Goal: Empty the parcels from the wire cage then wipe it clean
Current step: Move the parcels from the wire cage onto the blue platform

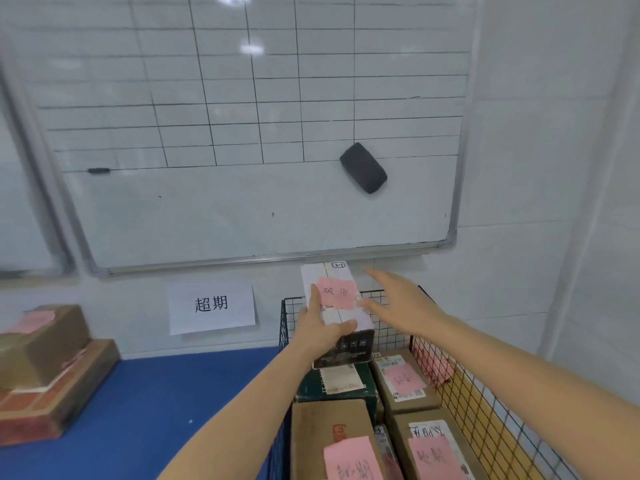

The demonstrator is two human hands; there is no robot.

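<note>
The single head-worn wide-angle camera looks forward and slightly down from close above the black wire mesh cage at lower right, facing a white wall that carries a gridded whiteboard, with the blue tabletop stretching off to the lower left.

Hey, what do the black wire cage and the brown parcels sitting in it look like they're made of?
The black wire cage looks like thin metal rod in a square grid, probably with a dark coating; open mesh shows the wall through it. The brown parcels look like matte corrugated cardboard, with folded edges, tape, and pink paper notes stuck on top.
</note>
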